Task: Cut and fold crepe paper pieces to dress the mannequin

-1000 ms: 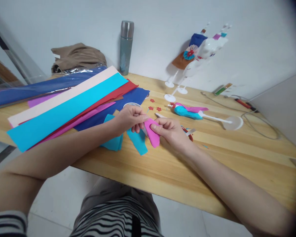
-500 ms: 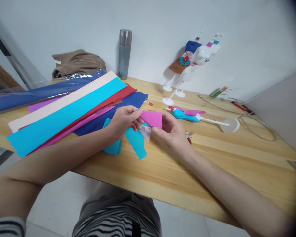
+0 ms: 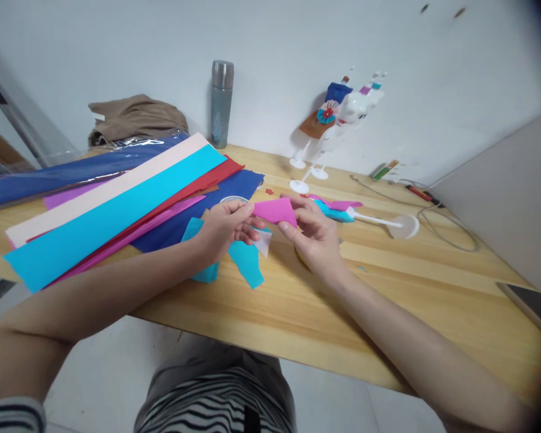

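Note:
A small piece of pink crepe paper [image 3: 275, 211] is stretched between my two hands above the table. My left hand [image 3: 229, 228] pinches its narrow left end between thumb and forefinger, the other fingers loosely curled. At the wider right end, my right hand [image 3: 313, 231] grips the edge between thumb and fingers. Below the hands lie a turquoise paper piece [image 3: 247, 264] and a small pale scrap [image 3: 264, 242]. Another turquoise piece [image 3: 210, 272] is partly hidden behind my left forearm.
Long crepe paper strips [image 3: 130, 207] are piled at the left. A grey bottle [image 3: 221, 105] stands by the wall, near decorated white figures [image 3: 338, 120]. A turquoise-and-pink wrapped stand [image 3: 338, 210] lies on its side. A phone [image 3: 534, 307] rests at the right edge; a cable [image 3: 460, 246] curves nearby.
The pink paper now looks flatter and more drawn out between my hands. The camera view has turned slightly right, bringing more of the phone into sight.

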{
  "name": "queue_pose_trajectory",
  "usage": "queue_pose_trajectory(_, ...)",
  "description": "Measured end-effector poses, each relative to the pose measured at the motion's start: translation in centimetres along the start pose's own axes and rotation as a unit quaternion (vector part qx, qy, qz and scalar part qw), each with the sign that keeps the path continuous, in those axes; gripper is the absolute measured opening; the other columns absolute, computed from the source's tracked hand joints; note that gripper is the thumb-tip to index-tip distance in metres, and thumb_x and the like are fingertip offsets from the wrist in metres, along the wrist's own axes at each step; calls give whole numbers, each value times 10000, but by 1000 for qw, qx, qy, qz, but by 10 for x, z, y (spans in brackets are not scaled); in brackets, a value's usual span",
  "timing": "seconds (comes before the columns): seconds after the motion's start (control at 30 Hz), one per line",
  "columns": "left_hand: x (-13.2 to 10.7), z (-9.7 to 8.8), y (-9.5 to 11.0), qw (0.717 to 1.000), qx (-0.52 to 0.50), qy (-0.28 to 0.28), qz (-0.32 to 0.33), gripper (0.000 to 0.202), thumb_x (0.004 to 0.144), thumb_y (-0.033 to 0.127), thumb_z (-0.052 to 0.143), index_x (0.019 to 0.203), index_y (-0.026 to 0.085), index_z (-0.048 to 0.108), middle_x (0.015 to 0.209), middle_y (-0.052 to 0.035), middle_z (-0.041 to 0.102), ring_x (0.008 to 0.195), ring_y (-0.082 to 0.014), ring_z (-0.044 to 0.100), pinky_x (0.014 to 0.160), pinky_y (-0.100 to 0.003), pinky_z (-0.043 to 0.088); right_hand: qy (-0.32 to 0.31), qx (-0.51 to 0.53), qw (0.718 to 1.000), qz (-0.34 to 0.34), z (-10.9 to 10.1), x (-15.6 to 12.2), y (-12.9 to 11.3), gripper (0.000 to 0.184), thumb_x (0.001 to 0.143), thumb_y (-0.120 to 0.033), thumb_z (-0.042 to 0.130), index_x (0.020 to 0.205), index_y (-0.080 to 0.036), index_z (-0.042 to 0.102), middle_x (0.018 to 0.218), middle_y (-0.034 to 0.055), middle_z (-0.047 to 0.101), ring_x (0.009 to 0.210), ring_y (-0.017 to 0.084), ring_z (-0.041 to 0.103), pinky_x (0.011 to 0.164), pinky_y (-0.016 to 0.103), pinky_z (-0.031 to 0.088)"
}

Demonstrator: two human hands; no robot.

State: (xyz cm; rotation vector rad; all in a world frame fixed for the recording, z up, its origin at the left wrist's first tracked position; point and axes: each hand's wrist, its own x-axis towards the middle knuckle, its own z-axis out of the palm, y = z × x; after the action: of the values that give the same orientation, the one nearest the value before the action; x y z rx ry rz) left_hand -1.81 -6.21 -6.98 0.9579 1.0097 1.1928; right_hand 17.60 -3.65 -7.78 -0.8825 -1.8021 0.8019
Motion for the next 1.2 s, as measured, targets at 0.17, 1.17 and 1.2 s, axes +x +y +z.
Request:
queue_pose_trajectory(0.17,1,-2,-5,992,66,-24,105,387,711,264,844,1055,145,713,1061,-75,765,928,-167,722,791,-251,577,-33,24,997,60,-4,4,-7,171,822,-421,757,847,-254,786,1305,98,684,1290,313,593,1124,514,434)
queue_pose_trajectory(1.17,5,-3,3,995,1,11,99,266,707,298,844,820,121,681,629,-13,685,558,-147,673,595,-276,590,-210,-355,889,200,-77,-4,17,471,770,-137,651,1223,-207,758,829,52,762,668,186,645,592,284,430)
queue_pose_trajectory(1.2,5,-3,2,995,-1,7,99,287,696,313,853,833,120,690,640,-18,692,562,-152,676,590,-281,591,-194,-323,901,214,-80,-4,19,426,774,-145,646,1177,-198,772,757,38,744,620,177,630,570,281,428)
